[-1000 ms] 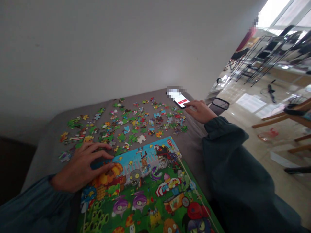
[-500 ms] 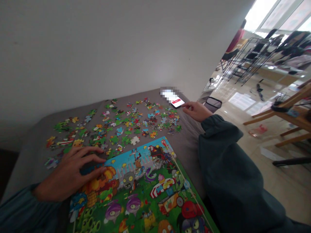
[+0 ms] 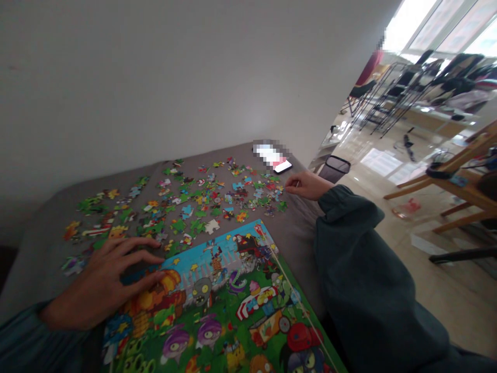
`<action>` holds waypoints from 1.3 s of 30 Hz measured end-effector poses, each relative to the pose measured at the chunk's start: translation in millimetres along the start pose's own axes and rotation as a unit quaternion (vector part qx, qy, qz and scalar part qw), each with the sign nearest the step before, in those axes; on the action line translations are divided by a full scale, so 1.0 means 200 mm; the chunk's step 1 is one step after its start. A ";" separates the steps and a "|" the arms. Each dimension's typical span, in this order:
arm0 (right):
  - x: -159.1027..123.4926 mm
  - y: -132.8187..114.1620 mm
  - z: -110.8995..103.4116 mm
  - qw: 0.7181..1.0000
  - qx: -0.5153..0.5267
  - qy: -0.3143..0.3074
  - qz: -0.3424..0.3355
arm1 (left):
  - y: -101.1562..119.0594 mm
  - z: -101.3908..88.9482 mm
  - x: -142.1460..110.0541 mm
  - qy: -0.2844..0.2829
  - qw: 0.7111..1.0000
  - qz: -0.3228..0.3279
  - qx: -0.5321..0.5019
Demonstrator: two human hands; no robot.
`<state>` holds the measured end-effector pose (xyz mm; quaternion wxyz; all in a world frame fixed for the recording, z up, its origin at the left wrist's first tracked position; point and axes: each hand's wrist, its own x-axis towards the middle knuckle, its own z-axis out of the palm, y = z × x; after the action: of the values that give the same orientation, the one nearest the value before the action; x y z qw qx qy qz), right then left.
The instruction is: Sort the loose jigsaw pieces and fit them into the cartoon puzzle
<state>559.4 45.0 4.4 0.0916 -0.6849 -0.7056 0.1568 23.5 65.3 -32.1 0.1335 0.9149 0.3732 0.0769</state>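
My left hand (image 3: 104, 280) lies flat with fingers spread on the top left corner of a colourful cartoon puzzle picture (image 3: 233, 305). Beyond it, several loose puzzle pieces (image 3: 186, 202) are scattered over the grey cloth-covered table (image 3: 303, 233). My right hand (image 3: 306, 185) rests at the table's far right edge beside the pieces, fingers curled loosely, nothing visible in them. A phone (image 3: 280, 165) with a lit screen lies just past that hand, apart from it.
A plain white wall rises behind the table. To the right, the floor holds a black waste bin (image 3: 337, 167), metal racks (image 3: 396, 98) and wooden furniture (image 3: 462, 191).
My right hand has drawn back from the phone screen toward me and curled its fingers. The view has shifted slightly; my left hand stays on the puzzle picture.
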 end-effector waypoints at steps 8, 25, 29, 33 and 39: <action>0.01 0.02 0.02 0.999 -0.015 0.041 0.001 | 0.04 0.01 0.00 0.037 0.999 -0.001 -0.015; 0.06 0.00 0.09 0.995 -0.066 0.053 -0.044 | 0.10 -0.01 0.00 0.038 0.999 -0.005 -0.028; 0.06 -0.02 0.11 0.991 -0.091 0.084 -0.058 | 0.10 0.01 0.00 0.054 0.998 -0.002 -0.040; 0.08 -0.04 0.18 0.986 -0.077 0.120 -0.085 | 0.09 0.01 0.01 0.030 0.998 -0.011 -0.045; 0.13 -0.03 0.32 0.977 -0.057 0.160 -0.128 | 0.20 -0.03 0.02 -0.006 0.998 -0.042 -0.048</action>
<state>530.9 64.4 -54.8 0.1834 -0.6093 -0.7714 -0.0084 50.5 41.5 -14.5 0.1822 0.8912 0.4069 0.0835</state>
